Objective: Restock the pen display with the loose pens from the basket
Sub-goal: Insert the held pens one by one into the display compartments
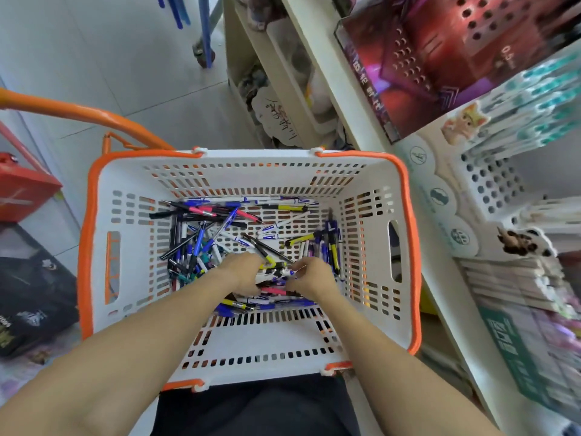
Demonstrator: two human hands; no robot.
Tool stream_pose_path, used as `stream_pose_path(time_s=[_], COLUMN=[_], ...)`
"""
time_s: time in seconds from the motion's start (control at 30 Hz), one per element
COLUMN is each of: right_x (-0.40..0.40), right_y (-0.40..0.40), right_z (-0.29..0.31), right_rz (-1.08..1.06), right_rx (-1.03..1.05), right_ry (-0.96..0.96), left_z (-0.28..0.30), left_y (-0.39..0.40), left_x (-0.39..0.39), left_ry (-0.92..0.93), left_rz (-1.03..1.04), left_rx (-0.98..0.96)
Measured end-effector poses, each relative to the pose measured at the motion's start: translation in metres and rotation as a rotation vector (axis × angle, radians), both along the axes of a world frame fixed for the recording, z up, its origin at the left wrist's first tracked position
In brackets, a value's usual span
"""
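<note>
A white basket [132, 184] with an orange rim sits in front of me, its bottom strewn with several loose pens [204, 234] in blue, black, pink, yellow and white. Both my hands reach down into it. My left hand [242, 273] lies on the pile with its fingers curled around a small bundle of pens [276, 273]. My right hand [311, 276] meets it from the right and pinches the same bundle's end. The pen display [493, 180], a white rack with round holes, stands on the shelf at right, some pens standing in it above.
A red perforated pen stand [446, 42] sits farther up the shelf. Boxed stationery [518, 294] fills the shelf at lower right. The basket's orange handle [78, 113] sticks out left. A red box [22, 187] and dark bags lie on the floor at left.
</note>
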State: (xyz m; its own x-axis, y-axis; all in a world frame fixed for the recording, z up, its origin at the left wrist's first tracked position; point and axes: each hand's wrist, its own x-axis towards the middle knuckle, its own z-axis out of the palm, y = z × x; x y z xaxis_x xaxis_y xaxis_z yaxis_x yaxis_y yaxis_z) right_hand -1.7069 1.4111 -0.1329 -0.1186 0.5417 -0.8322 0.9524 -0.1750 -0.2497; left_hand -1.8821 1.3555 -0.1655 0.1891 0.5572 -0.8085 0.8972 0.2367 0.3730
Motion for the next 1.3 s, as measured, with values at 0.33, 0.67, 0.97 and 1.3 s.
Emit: stream_pose_path(time_s=[0.33, 0.67, 0.97, 1.3], right_x=[0.003, -0.021, -0.034, -0.035], right_y=[0.023, 0.013, -0.01, -0.018], right_z=[0.073, 0.08, 0.078, 0.087], right_rz=[-0.547, -0.341, 0.142, -0.083], right_rx=[0.009, 0.181, 0.18, 0.338], right_ry=[0.646, 0.722, 0.52, 0.654], left_z=[0.086, 0.107, 0.089, 0.098], left_y=[0.027, 0.002, -0.032, -0.02], left_x=[-0.001, 0.042, 0.049, 0.054], left_ry=[-0.613, -0.893, -0.619, -0.554], left_rz=[0.683, 1.158, 1.099, 1.152], left_rx=[-0.038, -0.089, -0.007, 0.147])
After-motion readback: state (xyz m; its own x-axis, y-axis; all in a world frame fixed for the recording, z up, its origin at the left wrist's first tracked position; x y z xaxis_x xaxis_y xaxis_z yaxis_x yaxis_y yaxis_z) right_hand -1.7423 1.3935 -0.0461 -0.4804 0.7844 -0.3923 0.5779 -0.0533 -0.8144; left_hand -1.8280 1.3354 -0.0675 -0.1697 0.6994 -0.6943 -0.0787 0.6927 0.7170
